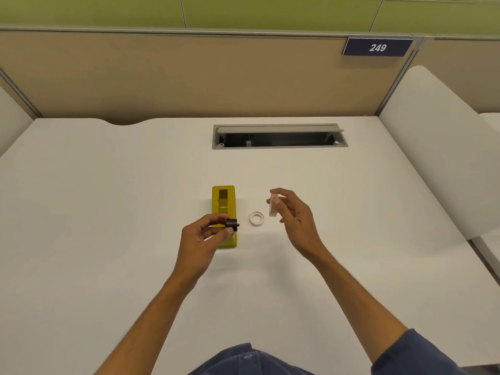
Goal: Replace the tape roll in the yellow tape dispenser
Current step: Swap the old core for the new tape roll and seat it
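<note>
The yellow tape dispenser (223, 204) stands on the white desk (108, 198) near the middle, its roll bay showing no roll. My left hand (201, 236) hovers over the dispenser's near end and pinches a small black spindle (232, 223) between thumb and fingers. To the right, my right hand (293, 215) holds a clear tape roll (273, 205) on edge, above the desk. A small white ring (256, 218), which looks like an empty tape core, lies flat on the desk between the dispenser and my right hand.
A grey cable hatch (280, 136) sits open in the desk behind the dispenser. A tan partition (189, 77) with a blue sign reading 249 (377, 47) closes the back. White side panels (433, 147) flank the desk.
</note>
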The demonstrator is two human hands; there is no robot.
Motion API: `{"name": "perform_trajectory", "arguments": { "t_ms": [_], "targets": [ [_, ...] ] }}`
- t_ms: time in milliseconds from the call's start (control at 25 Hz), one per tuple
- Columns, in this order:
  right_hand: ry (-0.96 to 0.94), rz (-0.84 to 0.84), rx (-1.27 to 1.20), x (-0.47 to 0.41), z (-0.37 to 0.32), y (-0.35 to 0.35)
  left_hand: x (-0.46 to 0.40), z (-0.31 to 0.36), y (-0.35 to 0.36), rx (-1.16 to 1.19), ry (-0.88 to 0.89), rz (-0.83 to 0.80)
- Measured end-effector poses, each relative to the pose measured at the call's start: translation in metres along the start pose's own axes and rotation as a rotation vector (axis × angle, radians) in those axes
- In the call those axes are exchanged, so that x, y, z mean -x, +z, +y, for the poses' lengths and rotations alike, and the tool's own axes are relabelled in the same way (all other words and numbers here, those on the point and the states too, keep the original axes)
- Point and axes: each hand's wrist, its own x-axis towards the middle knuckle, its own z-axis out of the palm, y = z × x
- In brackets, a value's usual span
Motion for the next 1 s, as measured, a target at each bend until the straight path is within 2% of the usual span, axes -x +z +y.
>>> {"name": "perform_trajectory", "arguments": {
  "t_ms": [200, 480, 760, 1000],
  "targets": [
    [0.062, -0.041, -0.101, 0.01, -0.012, 0.007, 0.0, 0.005, 0.001, -0.009, 0.014, 0.011],
    [0.276, -0.158, -0.328, 0.022, -0.01, 0.014, 0.0, 0.007, 0.006, -0.027, 0.032, 0.005],
    [0.2, -0.217, -0.214, 0.027, -0.011, 0.013, 0.0, 0.013, 0.009, -0.032, 0.055, -0.002],
    [0.131, -0.199, -0.128, 0.025, -0.016, 0.014, 0.001, 0.016, 0.008, -0.052, 0.07, -0.027]
  ]
}}
